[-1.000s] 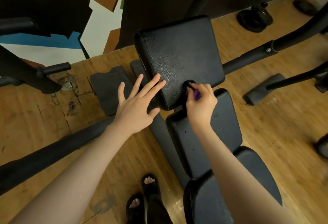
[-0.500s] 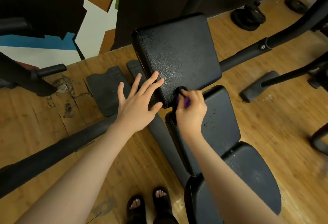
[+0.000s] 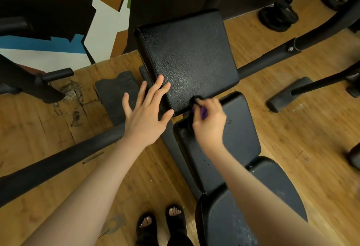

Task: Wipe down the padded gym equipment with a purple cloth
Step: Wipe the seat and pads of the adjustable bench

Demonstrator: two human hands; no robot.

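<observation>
Head view: right hand [image 3: 209,124] fingers are pinching the purple cloth [image 3: 203,111] at the top pad's [image 3: 187,56] 6 o'clock edge; left hand [image 3: 145,113] fingers are resting spread at 8 o'clock; 2 lower pads seemingly remaining.

black padded bench [image 3: 187,58] (grainy vinyl); purple cloth [image 3: 203,111] bunched at its near edge.

The scene is being lit dimly and warmly from overhead, and soft sheen is being thrown back by the grained top pad [image 3: 187,58]. Faint glare is being caught on the wooden floor [image 3: 292,128] to the right. The right hand [image 3: 209,123] is being smeared by motion blur, while the left hand [image 3: 145,111] is being rendered sharply. Straight bars are being bent by wide-angle distortion toward the edges, and dark corners are being lost in shadow.
</observation>
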